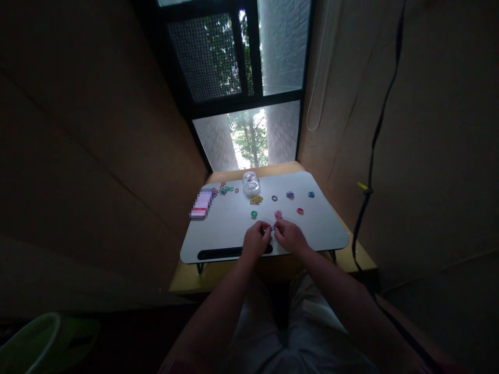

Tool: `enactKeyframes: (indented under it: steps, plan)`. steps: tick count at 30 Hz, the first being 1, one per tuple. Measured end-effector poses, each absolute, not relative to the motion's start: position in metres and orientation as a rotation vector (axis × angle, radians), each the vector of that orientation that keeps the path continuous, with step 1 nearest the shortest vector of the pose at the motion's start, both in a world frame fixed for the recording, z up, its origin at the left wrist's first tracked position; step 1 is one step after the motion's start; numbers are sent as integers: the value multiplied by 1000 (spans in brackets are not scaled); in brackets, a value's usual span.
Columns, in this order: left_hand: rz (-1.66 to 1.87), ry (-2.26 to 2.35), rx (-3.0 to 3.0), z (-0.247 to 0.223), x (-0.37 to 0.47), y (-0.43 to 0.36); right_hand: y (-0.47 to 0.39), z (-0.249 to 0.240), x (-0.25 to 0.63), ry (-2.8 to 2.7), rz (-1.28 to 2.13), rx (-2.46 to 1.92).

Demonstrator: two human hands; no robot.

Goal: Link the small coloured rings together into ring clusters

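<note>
Over the front middle of the white lap table, my left hand and my right hand meet with fingertips pinched. Between them shows a tiny bluish loop, apparently a hair tie; the fingers cover most of it. Just beyond my right hand lies a pink cluster of hair ties. A green one is past my left hand, and a red one sits to the right. Farther back are a yellow pile, a dark ring, a purple cluster and a blue one.
A clear plastic jar stands at the back. Mixed loose hair ties lie at the back left beside a blurred pink rectangular object. A black ledge runs along the front edge. A dark cord hangs at the right.
</note>
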State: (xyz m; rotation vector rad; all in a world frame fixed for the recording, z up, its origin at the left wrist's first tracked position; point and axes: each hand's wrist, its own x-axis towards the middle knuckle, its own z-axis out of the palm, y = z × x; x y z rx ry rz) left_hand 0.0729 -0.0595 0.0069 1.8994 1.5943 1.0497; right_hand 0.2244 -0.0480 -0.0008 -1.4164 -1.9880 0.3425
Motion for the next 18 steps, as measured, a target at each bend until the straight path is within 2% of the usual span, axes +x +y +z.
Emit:
enactKeyframes:
  steps: [18]
  plan:
    - [1038, 1536, 1922, 9, 73, -61, -48, 0, 224, -1974, 368, -1412]
